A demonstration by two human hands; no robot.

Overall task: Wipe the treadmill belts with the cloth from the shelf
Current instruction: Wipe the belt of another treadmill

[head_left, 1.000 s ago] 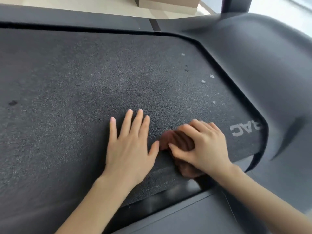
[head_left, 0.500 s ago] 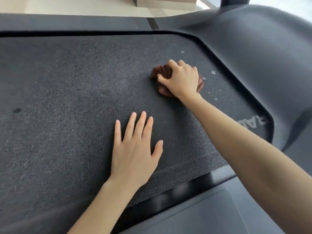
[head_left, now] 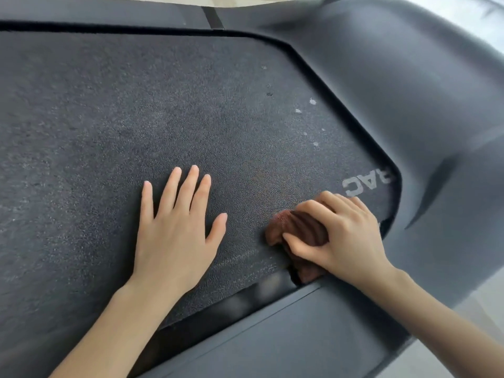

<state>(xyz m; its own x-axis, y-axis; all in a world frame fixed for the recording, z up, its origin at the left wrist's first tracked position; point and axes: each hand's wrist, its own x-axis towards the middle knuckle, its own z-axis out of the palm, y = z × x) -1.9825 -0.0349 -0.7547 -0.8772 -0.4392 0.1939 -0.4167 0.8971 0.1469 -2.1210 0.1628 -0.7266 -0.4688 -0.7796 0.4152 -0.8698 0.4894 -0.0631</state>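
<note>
The dark textured treadmill belt [head_left: 136, 118] fills most of the view. A bunched brown cloth [head_left: 296, 230] lies on the belt near its front right edge, below the white lettering [head_left: 366, 182]. My right hand [head_left: 339, 236] grips the cloth, fingers curled over it and thumb pressed against its side. My left hand [head_left: 174, 230] rests flat on the belt to the left of the cloth, fingers straight and spread. Small white specks [head_left: 312, 101] dot the belt further away on the right.
The grey plastic motor cover [head_left: 409, 91] curves around the belt's right end. A dark side rail [head_left: 272, 336] runs along the near edge, another rail [head_left: 109, 12] along the far edge. Pale floor shows at the bottom right.
My right hand has pulled the cloth back from the far right part of the belt to the near edge. My left hand stays flat on the belt.
</note>
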